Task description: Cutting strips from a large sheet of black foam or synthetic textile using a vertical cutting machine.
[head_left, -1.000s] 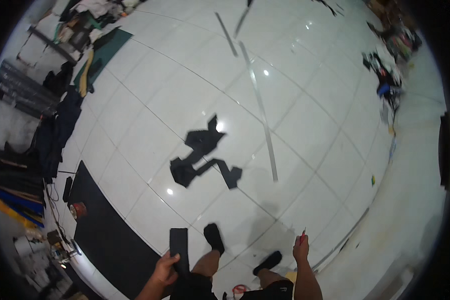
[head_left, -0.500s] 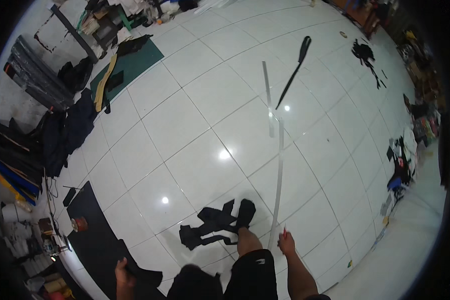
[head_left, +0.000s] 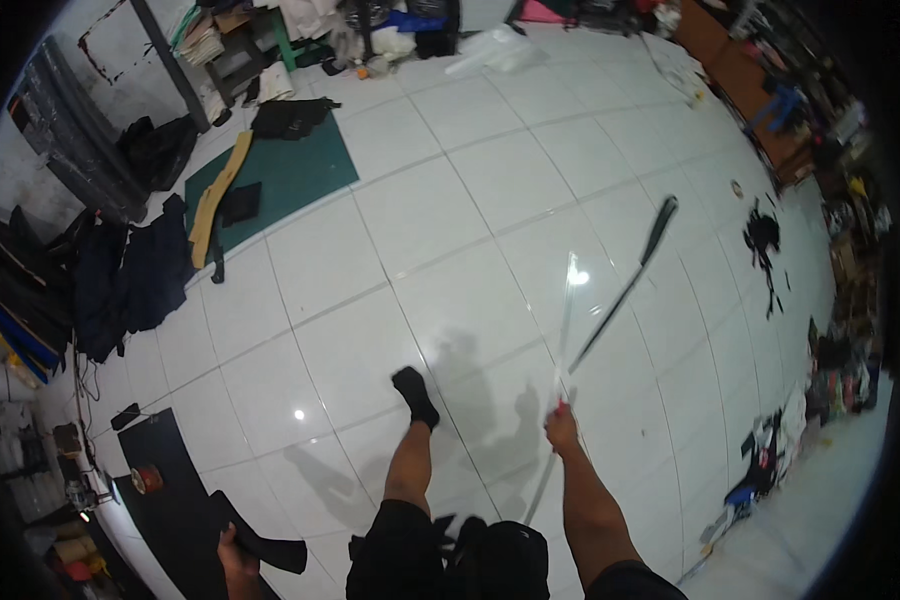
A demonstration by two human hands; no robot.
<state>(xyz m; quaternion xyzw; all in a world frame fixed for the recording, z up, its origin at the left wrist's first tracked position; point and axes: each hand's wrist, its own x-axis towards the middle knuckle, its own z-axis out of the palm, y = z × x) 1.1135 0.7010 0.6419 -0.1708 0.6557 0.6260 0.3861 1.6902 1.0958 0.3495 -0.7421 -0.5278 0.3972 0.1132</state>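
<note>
My left hand [head_left: 234, 553], at the lower left, is closed with its thumb over a curved black piece [head_left: 270, 550] that looks like fabric. A black mat or sheet [head_left: 170, 510] lies beneath. Stretched forward, my right hand [head_left: 561, 431] is closed round a slim red tool [head_left: 562, 406], mostly hidden in the fist; its kind is unclear. Just beyond that hand runs a long pale strip [head_left: 570, 300], and a grey strip [head_left: 542, 490] emerges below it. A long black strap-like piece [head_left: 625, 288], wider at its far end, lies to the right of the strips.
On the black sheet stands a reddish round tin or roll [head_left: 147, 480]. A green mat [head_left: 300, 185] with a yellow strip [head_left: 220, 195] is at the far left. Black scraps [head_left: 762, 235] lie far right; piled goods line the walls. My foot in a black sock [head_left: 416, 398] is on the tiles.
My view has shifted forward and turned, so the floor things sit lower. My right arm has reached forward to the strips with the red tool. My foot has stepped ahead and left.
</note>
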